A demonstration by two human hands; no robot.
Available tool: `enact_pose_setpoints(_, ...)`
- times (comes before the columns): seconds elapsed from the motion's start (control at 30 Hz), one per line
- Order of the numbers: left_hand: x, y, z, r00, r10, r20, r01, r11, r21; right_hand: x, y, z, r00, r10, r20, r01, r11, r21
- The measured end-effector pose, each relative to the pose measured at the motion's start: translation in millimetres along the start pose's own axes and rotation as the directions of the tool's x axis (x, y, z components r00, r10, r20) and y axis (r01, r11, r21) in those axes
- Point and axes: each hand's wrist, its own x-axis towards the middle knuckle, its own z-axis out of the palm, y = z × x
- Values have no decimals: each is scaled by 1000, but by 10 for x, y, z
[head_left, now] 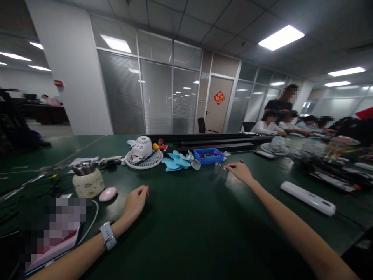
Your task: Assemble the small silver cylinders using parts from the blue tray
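My left hand (pixel 136 200) rests on the dark green table (pixel 189 225) with its fingers loosely curled and nothing visible in them; a watch sits on that wrist. My right hand (pixel 240 171) is stretched far forward, its fingertips pinching a tiny silvery part (pixel 225 168) on the table. Just beyond it lie a small grey cylinder (pixel 217 165), a blue tray of small parts (pixel 209 155) and light blue fan blades (pixel 177 161). A white fan motor sits on its grille (pixel 143 153) further left.
A cream jar with a metal lid (pixel 87 179) and a pink oval object (pixel 107 194) lie at the left. A white power strip (pixel 308 197) lies at the right. Several seated people work at the far right end. Black rails (pixel 215 142) run along the table's back.
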Motion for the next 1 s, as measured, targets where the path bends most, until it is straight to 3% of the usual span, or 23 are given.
enact_pose_setpoints(0.23,3,2,9,998,42,49,-45,998,50,-34,-95,80,998,35,-59,-34,999,26)
enact_pose_setpoints(0.63,-14,21,2,995,54,82,-58,997,42,-24,-63,164,999,20,27,-18,995,-94)
enact_pose_setpoints(0.9,-21,4,48,995,84,44,-85,996,10,180,218,446,995,-50,82,46,997,57)
enact_pose_setpoints(1.0,-14,-13,65,996,76,41,-76,997,14,291,249,479,993,-56,103,52,998,35)
